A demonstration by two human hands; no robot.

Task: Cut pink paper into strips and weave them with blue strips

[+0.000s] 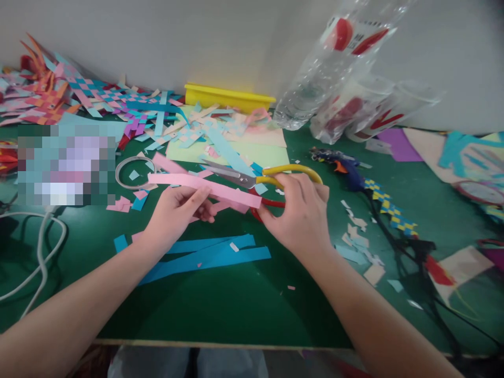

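Observation:
Between the thumb and fingers of my left hand (185, 205) is a pink paper strip (220, 191), slanting down to the right. More pink strips show behind and below it. My right hand (303, 210) is closed around the yellow handle of the scissors (246, 181); the blades point left behind the pink strip. The right thumb is close to the strip's right end; I cannot tell if it touches. A red handle (271, 203) shows under the right hand, and whether it belongs to the same scissors is unclear. Blue paper strips (220, 262) lie below my hands.
A tape roll (136, 172) lies left of my hands. Woven paper pieces (98, 92) pile up behind, near a yellow holder (228, 97). A plastic bottle (318, 73) and cups (378, 115) stand back right. Paper scraps (358, 236) and a black cord (389, 226) lie right.

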